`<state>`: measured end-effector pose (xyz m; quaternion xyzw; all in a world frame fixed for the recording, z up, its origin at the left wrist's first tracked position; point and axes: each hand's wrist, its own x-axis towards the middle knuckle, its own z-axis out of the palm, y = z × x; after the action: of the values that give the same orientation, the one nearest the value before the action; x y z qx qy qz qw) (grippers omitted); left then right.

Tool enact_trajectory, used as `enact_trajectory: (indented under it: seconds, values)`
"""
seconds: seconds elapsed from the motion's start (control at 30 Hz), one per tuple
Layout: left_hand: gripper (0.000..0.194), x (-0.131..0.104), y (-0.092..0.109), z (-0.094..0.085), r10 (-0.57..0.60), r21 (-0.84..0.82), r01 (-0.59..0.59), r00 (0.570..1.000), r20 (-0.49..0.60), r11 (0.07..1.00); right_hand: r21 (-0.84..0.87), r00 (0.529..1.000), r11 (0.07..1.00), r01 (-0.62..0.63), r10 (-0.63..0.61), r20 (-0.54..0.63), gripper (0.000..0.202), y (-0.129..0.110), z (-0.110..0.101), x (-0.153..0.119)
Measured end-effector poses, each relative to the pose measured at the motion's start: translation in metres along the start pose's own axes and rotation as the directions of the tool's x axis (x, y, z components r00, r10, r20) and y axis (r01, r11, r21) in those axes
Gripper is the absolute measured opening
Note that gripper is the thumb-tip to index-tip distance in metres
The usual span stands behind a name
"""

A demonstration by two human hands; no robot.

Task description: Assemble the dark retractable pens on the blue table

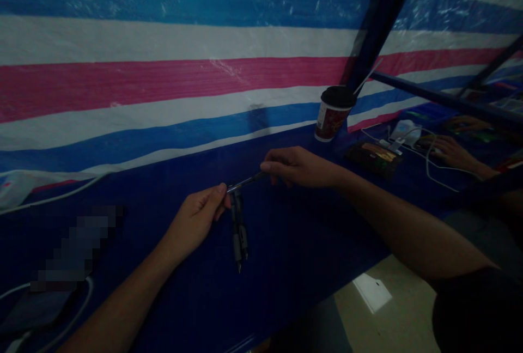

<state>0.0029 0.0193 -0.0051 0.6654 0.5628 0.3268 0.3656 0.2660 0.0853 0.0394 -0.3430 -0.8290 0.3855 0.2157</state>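
Observation:
Between my two hands a slim pen (245, 182) is held slantwise above the blue tabletop. My left hand (201, 210) pinches its lower left end between thumb and fingers. At the upper right end, my right hand (295, 168) grips it with thumb and bent fingers. Just below, two dark pens (238, 230) lie side by side on the table, tips pointing toward me. Their upper ends are close to my left fingertips; whether they touch I cannot tell. The picture is dim, so the held pen's details are unclear.
A lidded paper cup (333, 114) stands by the striped sheet (175, 80). To its right lie a dark packet (373, 158) and a white charger with cables (405, 133). Another person's hand (449, 151) rests farther right. At left are a blurred-out phone (77, 249) and a cable.

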Motion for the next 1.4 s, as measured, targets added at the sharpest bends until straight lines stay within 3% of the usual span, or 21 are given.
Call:
enact_trajectory:
  seconds: [0.07,0.13,0.2,0.37,0.63,0.83,1.1,1.2,1.4]
  values:
    - [0.058,0.000,-0.001,0.000,0.006,0.000,-0.006,1.000,0.005,1.000,-0.009,0.999,1.000,-0.021,0.022,0.026,0.031,0.002,0.000,0.001]
    - [0.058,0.000,-0.001,0.000,0.011,-0.006,-0.011,1.000,0.001,1.000,0.015,0.999,0.999,0.038,-0.038,-0.028,0.020,0.004,0.000,0.002]
    - [0.058,0.000,-0.001,0.000,0.014,-0.021,-0.014,1.000,-0.010,1.000,0.125,0.991,0.988,0.095,-0.082,-0.104,0.025,0.006,0.002,0.003]
    - [0.056,-0.001,0.000,-0.001,0.007,-0.034,-0.008,1.000,-0.019,0.999,0.350,0.986,0.936,0.041,0.019,-0.167,0.017,0.012,0.010,0.009]
    - [0.044,-0.001,-0.001,0.002,0.124,0.038,-0.124,0.992,-0.021,0.992,0.663,0.910,0.725,0.188,0.125,-0.395,0.041,0.012,0.010,0.013]
    - [0.042,-0.002,-0.008,0.007,0.138,0.031,-0.137,0.990,-0.040,0.990,0.607,0.839,0.730,0.315,0.085,-0.538,0.042,0.011,0.007,0.014]
    - [0.043,-0.002,-0.007,0.005,0.126,0.052,-0.125,0.992,-0.025,0.991,0.411,0.745,0.869,0.276,0.077,-0.663,0.034,0.005,0.001,0.011]
    - [0.042,-0.003,-0.004,0.005,0.128,0.063,-0.125,0.991,-0.040,0.990,0.377,0.763,0.891,0.251,0.058,-0.644,0.028,0.005,-0.001,0.010]
    - [0.043,-0.005,-0.003,0.006,0.144,0.080,-0.139,0.988,-0.057,0.987,0.504,0.871,0.826,0.252,0.033,-0.490,0.026,0.009,0.006,0.011]
